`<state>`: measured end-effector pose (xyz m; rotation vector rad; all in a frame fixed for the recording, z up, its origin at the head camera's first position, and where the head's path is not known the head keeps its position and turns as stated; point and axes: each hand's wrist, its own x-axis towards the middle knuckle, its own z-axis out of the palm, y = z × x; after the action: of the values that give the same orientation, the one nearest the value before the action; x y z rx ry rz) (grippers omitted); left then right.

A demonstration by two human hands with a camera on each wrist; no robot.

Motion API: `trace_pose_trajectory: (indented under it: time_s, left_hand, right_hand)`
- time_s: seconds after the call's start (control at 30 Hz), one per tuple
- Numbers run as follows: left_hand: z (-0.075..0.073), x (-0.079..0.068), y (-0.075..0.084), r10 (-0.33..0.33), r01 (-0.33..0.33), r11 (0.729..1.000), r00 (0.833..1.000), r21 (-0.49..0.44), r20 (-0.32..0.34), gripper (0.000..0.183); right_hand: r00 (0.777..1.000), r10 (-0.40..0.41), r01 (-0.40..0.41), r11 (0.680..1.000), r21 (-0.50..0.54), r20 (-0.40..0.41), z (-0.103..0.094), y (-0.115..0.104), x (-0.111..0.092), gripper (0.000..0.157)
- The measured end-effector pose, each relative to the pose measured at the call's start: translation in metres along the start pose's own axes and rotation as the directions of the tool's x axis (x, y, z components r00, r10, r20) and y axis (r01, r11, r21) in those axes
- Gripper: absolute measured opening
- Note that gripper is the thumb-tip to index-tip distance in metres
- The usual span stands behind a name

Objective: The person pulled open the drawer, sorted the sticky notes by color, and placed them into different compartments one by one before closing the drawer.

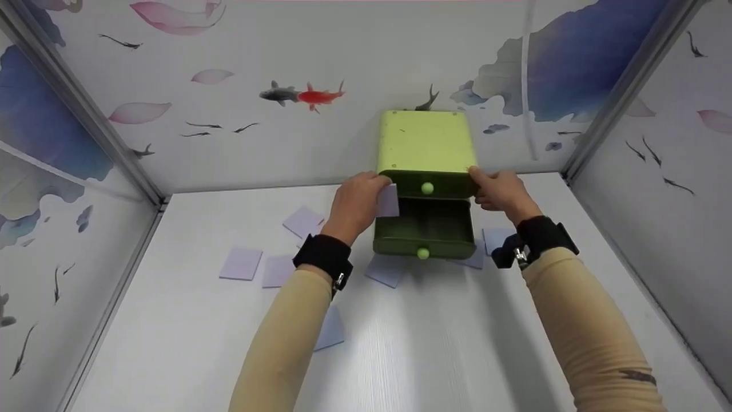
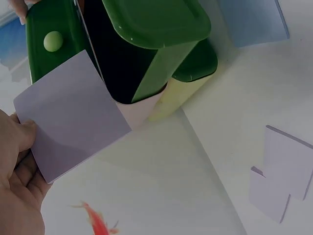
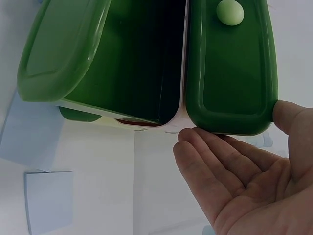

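At the cabinet's left front corner: the left hand [image 1: 355, 203] pinches a lavender card [image 1: 388, 201] between thumb and fingers, right beside the cabinet [image 1: 426, 140].
Lavender card: square, so no long axis; held up on edge before the left end of the upper drawer front [image 3: 234, 68], just above the left rim of the pulled-out drawer [image 1: 394, 247].
Drawer mouth: below and to the right of the left fingers — that offset is, I judge, what any move of the card turns on. The drawer's front runs its long way left to right, and the left hand is nearer with the card.
Right hand [image 1: 500, 191]: no card; thumb against the right end of the upper front, other fingers nearly straight at that side, seemingly to steady the cabinet.
In the way: the drawer's left wall comes between the fingers and the inside, and the upper front may crowd the card from behind. Too dark within to tell whether anything lies there.
Knobs: one on the upper front [image 1: 428, 187], one on the pulled-out drawer [image 1: 422, 253].
White table: lavender cards left [image 1: 241, 264]; a card partly beneath the drawer's front [image 1: 386, 270]; a blue card beside the left forearm [image 1: 331, 331]; another card right [image 1: 496, 239], near the right wrist strap [image 1: 546, 236].
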<state>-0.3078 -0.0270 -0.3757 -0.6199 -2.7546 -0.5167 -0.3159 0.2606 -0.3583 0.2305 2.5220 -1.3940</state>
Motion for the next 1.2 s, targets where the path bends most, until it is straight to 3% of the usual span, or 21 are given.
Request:
trace_pose_trajectory:
  time_s: [0.27,0.47,0.83,1.2]
  left_hand:
    - [0.016,0.008,0.02,0.064,-0.067,0.997,0.995,0.031,0.082,0.028]
    - [0.036,0.012,0.028,0.093,-0.105,0.991,0.985,0.077,0.146,0.029]
    - [0.053,0.013,0.023,0.025,-0.045,0.998,0.949,0.055,0.314,0.031]
    - [0.056,0.023,0.023,0.025,-0.05,0.998,0.911,0.049,0.411,0.031]
  right_hand:
    - [1.0,-0.013,0.013,1.0,0.022,-0.013,-0.001,0.002,0.001,0.081]
    - [1.0,-0.013,0.013,1.0,0.022,-0.023,-0.004,0.004,0.0,0.08]
    - [0.998,-0.032,0.035,0.998,0.057,-0.054,0.003,0.004,0.003,0.064]
    - [0.996,-0.024,0.027,0.999,0.038,-0.082,0.003,0.005,0.001,0.068]
